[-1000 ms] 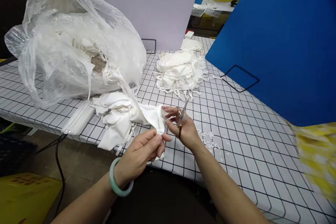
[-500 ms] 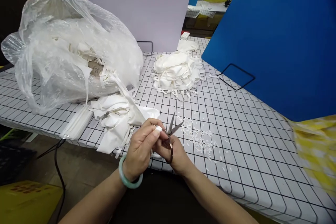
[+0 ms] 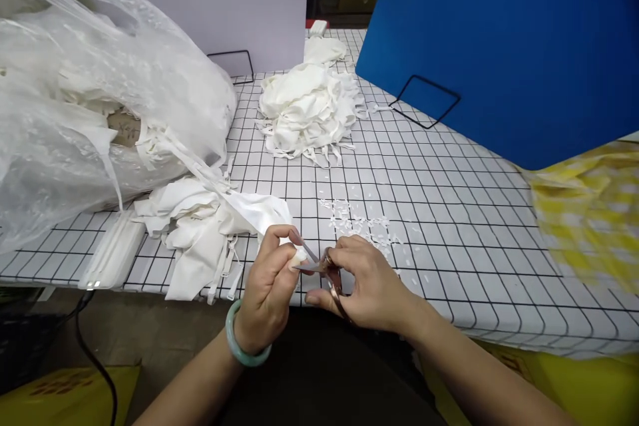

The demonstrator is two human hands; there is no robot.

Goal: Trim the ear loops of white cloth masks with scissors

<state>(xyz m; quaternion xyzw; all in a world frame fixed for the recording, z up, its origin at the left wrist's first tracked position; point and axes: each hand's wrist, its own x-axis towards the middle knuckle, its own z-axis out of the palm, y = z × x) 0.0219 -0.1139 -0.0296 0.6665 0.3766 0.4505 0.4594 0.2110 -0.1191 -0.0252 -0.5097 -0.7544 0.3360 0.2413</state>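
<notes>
The part of the white fabric piece [image 3: 264, 213] gripped in the left hand [image 3: 269, 279] is largely covered by the fingers; only a small pale tip shows at the thumb, and what the blades meet there cannot be made out. The handle of the scissors [image 3: 319, 269] is concealed inside the right hand [image 3: 372, 283]; only the two slim blades are visible, parted in a narrow V with their tips at the left thumb and forefinger. The left hand is pinched closed on the fabric end; the right hand is curled around the scissors. A green bangle [image 3: 244, 346] encircles the left wrist. The fabric piece is plain white, soft and creased, with narrow white straps trailing from it; it runs from the left hand up to a loose heap at the near table edge, just beside the clear plastic bag [image 3: 100, 93]. The bag is cut off by the left and top frame borders, and its white contents are blurred by the film. A second pile of white pieces [image 3: 304, 106] lies farther back on the grid-patterned table [image 3: 474, 226]. Small white clippings [image 3: 359, 223] are scattered beyond the right hand. A blue board [image 3: 499, 40] stands at the right; the yellow item [image 3: 589, 213] at the right edge is blurred and unidentifiable.
</notes>
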